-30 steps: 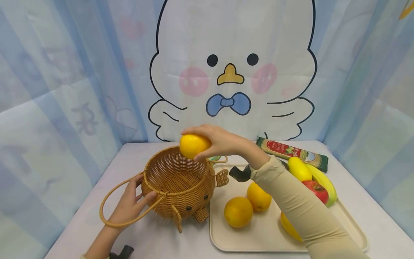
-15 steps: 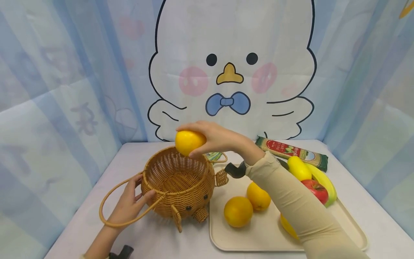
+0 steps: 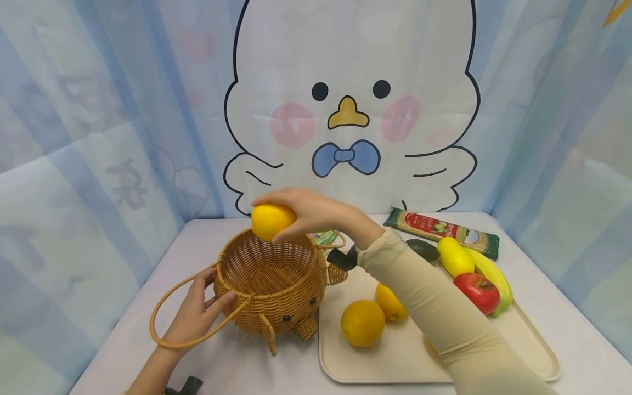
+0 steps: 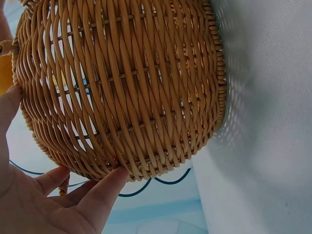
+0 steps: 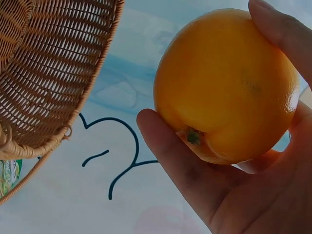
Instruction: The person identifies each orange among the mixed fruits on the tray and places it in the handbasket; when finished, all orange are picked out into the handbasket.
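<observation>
The wicker basket (image 3: 274,307) stands left of the tray (image 3: 355,365), two oranges (image 3: 362,323) on the tray, an apple (image 3: 475,293) to their right (a food packet (image 3: 444,230) behind).

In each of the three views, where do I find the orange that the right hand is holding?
Head: the orange, just left of centre, overlapping the basket's far rim.
Left wrist: what seems to be the orange, only a sliver at the left edge.
Right wrist: the orange, large, upper right of centre.
Shared landmark: the basket, visible in all three.
</observation>
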`<state>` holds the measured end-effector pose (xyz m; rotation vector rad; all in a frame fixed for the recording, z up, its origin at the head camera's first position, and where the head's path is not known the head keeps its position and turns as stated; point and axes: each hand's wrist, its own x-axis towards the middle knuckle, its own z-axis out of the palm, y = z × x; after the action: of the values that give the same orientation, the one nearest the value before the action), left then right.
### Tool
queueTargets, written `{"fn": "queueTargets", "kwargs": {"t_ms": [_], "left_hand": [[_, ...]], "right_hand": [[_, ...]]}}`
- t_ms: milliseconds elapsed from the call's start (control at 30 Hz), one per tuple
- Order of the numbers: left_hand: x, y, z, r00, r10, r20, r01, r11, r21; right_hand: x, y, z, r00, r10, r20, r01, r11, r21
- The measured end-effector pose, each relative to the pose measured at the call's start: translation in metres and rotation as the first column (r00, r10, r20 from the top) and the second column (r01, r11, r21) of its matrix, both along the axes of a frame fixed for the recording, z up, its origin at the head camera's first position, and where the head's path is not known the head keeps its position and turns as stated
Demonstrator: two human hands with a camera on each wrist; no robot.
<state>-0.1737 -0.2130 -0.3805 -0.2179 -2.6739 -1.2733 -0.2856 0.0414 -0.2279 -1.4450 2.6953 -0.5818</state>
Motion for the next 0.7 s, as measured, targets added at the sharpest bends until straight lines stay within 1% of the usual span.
{"fn": "queueTargets", "kwargs": {"t_ms": [167,300,500,700], "left_hand": [[0.000,-0.001,0.000,1.000,0.004,0.009,-0.004,1.000,0.000],[0.000,-0.001,0.000,1.000,0.005,0.016,-0.005,1.000,-0.002],[0.000,0.000,0.000,0.999,0.008,0.039,-0.008,1.000,-0.015],[0.001,0.001,0.002,0.999,0.005,0.046,-0.005,1.000,-0.011]], "right_hand": [[-0.003,-0.010,-0.005,1.000,0.021,0.001,-0.021,0.999,0.045],[-0.004,-0.016,-0.012,0.999,0.011,0.040,-0.013,0.997,0.072],[-0.009,-0.024,-0.021,0.996,0.038,0.086,-0.047,0.994,0.102],[-0.012,-0.036,-0.024,0.994,0.052,0.097,-0.065,0.988,0.139]]}}
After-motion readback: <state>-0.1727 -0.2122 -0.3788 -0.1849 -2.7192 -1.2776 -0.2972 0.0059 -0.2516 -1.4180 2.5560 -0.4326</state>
